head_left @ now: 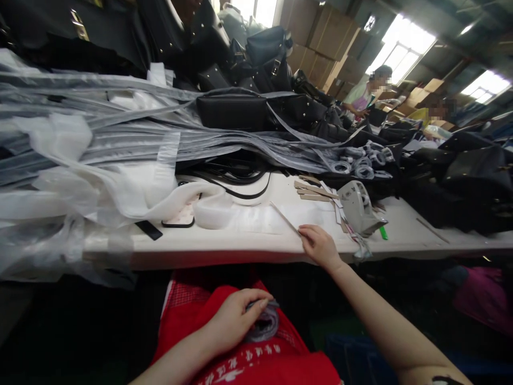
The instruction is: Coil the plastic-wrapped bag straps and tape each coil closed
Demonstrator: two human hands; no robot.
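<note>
Over the red apron (224, 299) on my lap, my left hand (250, 310) is closed around a coiled strap in clear plastic wrap (264, 326). My right hand (318, 243) reaches to the table's front edge, its fingers pinching the end of a thin, flat strip (284, 218) that slants away to the left over the white tabletop. Beneath that strip lies a flattened length of translucent white foam sheet (256, 219). Right of my right hand stands a grey tape dispenser (356, 206), with several brown strips (315, 191) beside it.
Long plastic-wrapped straps (224, 141) run across the table, with wrapped coils (364, 163) at their right end. Black bags (232, 109) are piled behind. White foam sheeting (132, 187) drapes over the left edge near a phone-like object (178, 220). Two people (364, 96) work farther back.
</note>
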